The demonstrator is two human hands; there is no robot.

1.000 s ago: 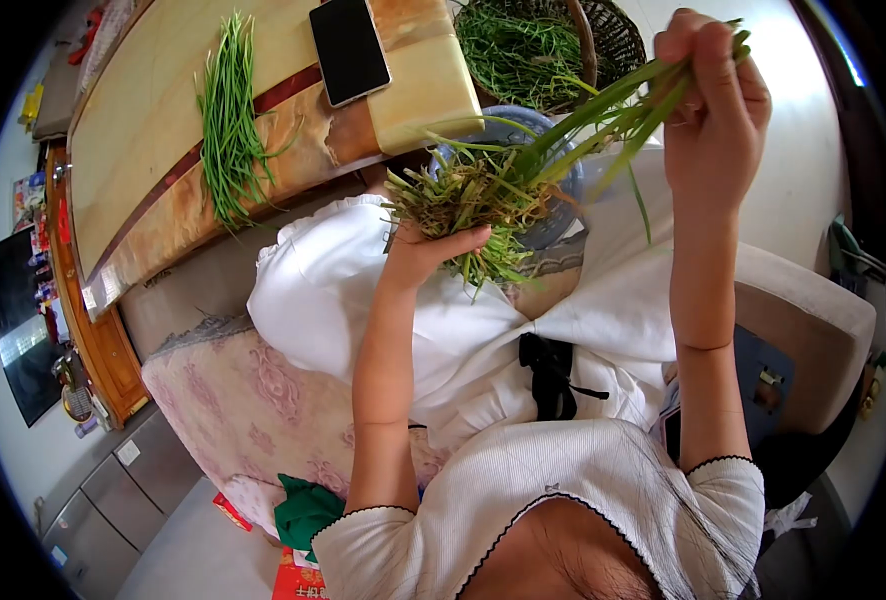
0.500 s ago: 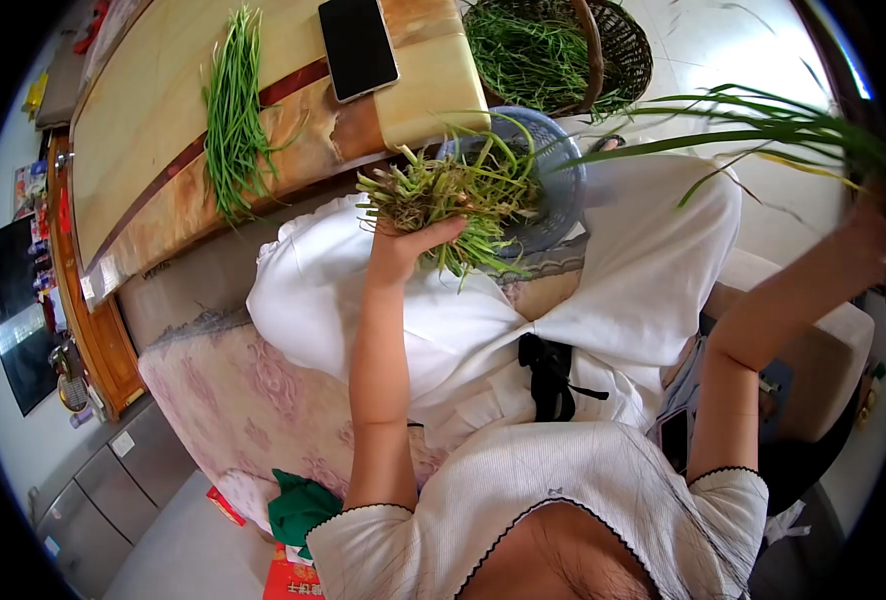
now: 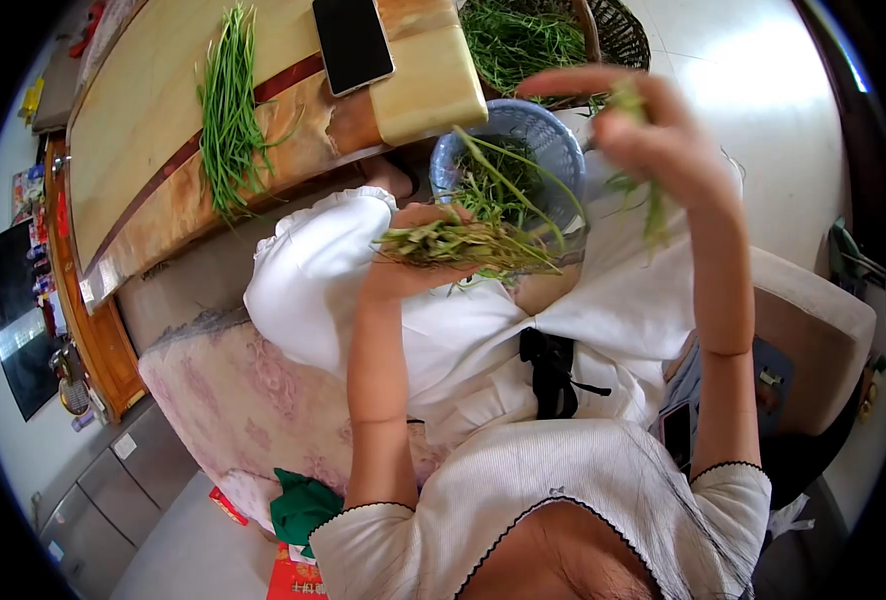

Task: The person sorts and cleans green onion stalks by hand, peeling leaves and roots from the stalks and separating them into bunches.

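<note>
My left hand [image 3: 403,272] is closed around a bunch of chives [image 3: 478,246], its pale, brownish root ends at the left and some longer stalks arching right. Just behind it, a blue plastic basket [image 3: 447,150] holds loose green leaves and trimmings. My right hand [image 3: 663,150], smeared by motion, is raised to the right of that basket with one finger stretched out. A few chive scraps [image 3: 655,215] show at its fingers and hang below the palm. A neat bundle of chives [image 3: 231,120] lies on the stone-topped table.
A phone [image 3: 353,48] lies on the table [image 3: 143,110]. Beyond the blue basket stands a wicker basket [image 3: 623,35] full of greens. White trousers [image 3: 313,280] cover the lap under my hands, and a patterned sofa [image 3: 253,390] lies to the left.
My right hand has swung in from the far right to beside the blue basket; the long leaves it held no longer show. The bunch in my left hand looks thinner and sits slightly lower.
</note>
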